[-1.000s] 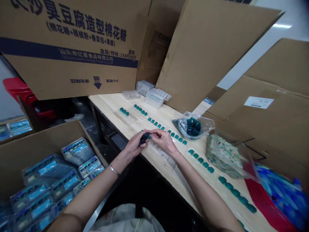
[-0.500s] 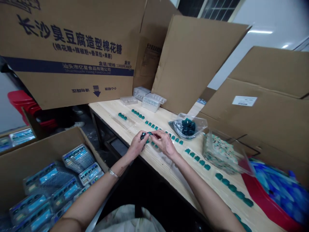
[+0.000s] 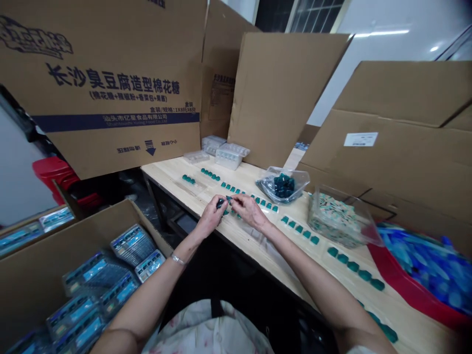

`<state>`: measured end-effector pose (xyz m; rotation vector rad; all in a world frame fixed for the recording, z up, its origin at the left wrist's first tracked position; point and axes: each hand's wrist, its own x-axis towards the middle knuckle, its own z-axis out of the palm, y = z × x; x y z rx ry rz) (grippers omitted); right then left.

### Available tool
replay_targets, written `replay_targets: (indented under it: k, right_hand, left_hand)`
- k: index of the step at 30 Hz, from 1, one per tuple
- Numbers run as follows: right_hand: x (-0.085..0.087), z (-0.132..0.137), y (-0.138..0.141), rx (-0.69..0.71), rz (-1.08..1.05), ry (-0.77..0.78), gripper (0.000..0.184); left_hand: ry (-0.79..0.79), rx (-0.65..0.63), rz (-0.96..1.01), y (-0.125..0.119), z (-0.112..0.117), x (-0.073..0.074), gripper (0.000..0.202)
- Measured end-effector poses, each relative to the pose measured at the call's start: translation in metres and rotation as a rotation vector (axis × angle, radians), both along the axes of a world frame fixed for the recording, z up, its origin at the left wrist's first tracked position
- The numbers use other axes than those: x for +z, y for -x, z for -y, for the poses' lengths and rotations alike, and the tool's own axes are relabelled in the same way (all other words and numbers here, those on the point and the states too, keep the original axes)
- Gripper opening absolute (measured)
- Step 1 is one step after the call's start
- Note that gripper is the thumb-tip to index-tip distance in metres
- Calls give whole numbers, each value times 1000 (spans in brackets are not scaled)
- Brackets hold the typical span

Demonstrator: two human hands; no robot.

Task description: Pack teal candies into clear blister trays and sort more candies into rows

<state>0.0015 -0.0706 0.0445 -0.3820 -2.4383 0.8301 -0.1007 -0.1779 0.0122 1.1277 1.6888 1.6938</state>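
My left hand (image 3: 211,216) is closed round a few small teal cubes (image 3: 220,202) at the near edge of the wooden table (image 3: 258,246). My right hand (image 3: 248,209) pinches one teal cube at its fingertips, right beside the left hand. Both hands hover over a clear plastic tray on the table. Rows of teal cubes (image 3: 299,229) sit in other clear trays along the table. A clear bag of dark teal cubes (image 3: 283,184) lies behind the hands.
A bag of pale patterned pieces (image 3: 337,221) and a red bin of blue packets (image 3: 424,270) stand to the right. Empty clear trays (image 3: 228,153) are stacked at the back. Large cardboard boxes (image 3: 110,83) wall the table. A box of packed trays (image 3: 96,280) sits left.
The view has tilted up and shifted; my hands stay together at the same spot on the table, still working the teal cubes over the clear tray.
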Motion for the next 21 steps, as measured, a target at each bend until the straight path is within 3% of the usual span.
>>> replay_targets:
  k: [4, 10, 14, 21]
  right_hand:
    - [-3, -3, 4, 6, 0, -20, 18]
    - [-5, -6, 10, 55, 42, -69, 20]
    - [-10, -9, 13, 31, 78, 29, 25]
    - [-16, -9, 17, 15, 3, 342, 25]
  left_hand:
    - [28, 7, -54, 4, 0, 0, 25]
    - [-24, 76, -306, 11, 1, 1, 15]
    - [-5, 54, -329, 16, 0, -2, 13]
    - [-24, 41, -411, 22, -5, -15, 14]
